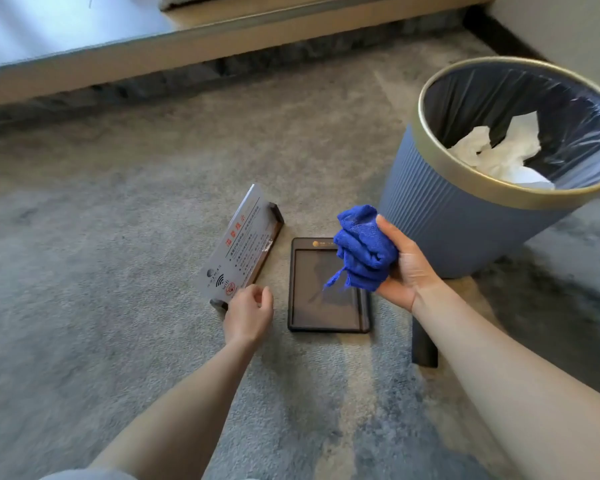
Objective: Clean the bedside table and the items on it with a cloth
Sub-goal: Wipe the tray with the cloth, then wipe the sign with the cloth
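Grey mottled carpet (118, 237), with a pale wooden platform edge (222, 39) along the top. On the carpet: acrylic notice sign (238, 244) in a dark base, tilted back, printed with red and black text and a WiFi mark; flat black tray (328, 306) just beside it. Left hand (248, 315) at the sign's near corner, fingers curled, grip cannot be told. Right hand (404, 268) closed around a bunched blue cloth (362, 251), held above the tray. Blue ribbed waste bin (440, 216), gold rim, black liner, holding crumpled white tissue (499, 154), stands at right.
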